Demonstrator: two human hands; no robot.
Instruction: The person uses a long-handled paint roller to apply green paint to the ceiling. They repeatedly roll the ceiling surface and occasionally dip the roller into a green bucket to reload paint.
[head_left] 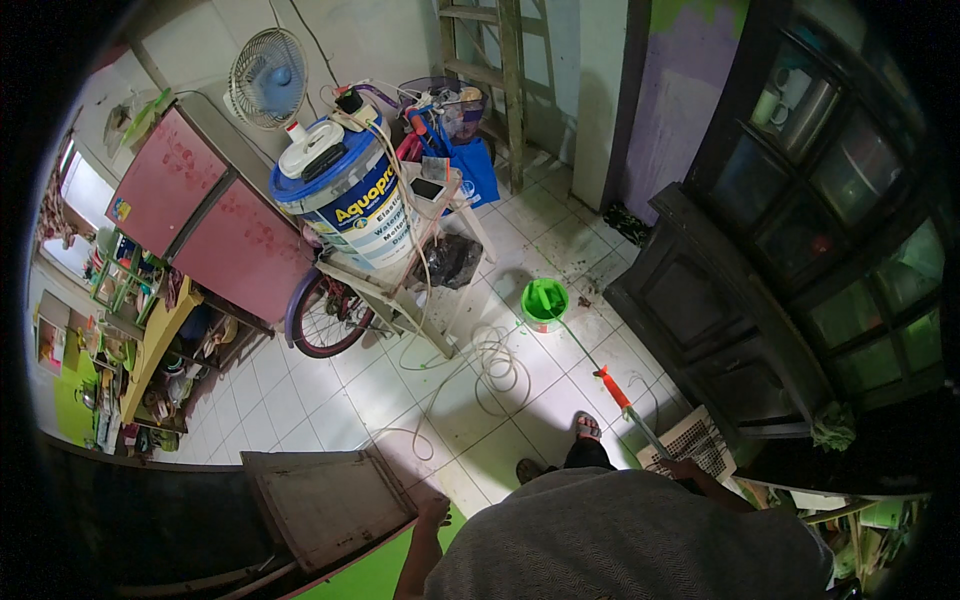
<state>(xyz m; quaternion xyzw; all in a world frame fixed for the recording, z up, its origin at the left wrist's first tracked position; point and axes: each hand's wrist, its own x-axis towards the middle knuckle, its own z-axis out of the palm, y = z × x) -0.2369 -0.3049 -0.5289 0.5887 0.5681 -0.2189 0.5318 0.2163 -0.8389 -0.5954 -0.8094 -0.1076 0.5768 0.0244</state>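
Observation:
My right hand is closed round the grey pole of a long-handled paint roller. The roller has a red-orange grip, and a thin rod runs from it to the head, which rests in a small bucket of green paint on the floor. My left hand hangs low at my left side, beside the edge of a worn wooden panel. Its fingers are small and dark here, so I cannot make out how they are bent or whether they touch the panel.
A pale hose lies coiled on the tiles. Left of it, a large paint tub stands on a stool near a bicycle wheel and a pink fridge. A dark cabinet lines the right, with a plastic crate near my feet.

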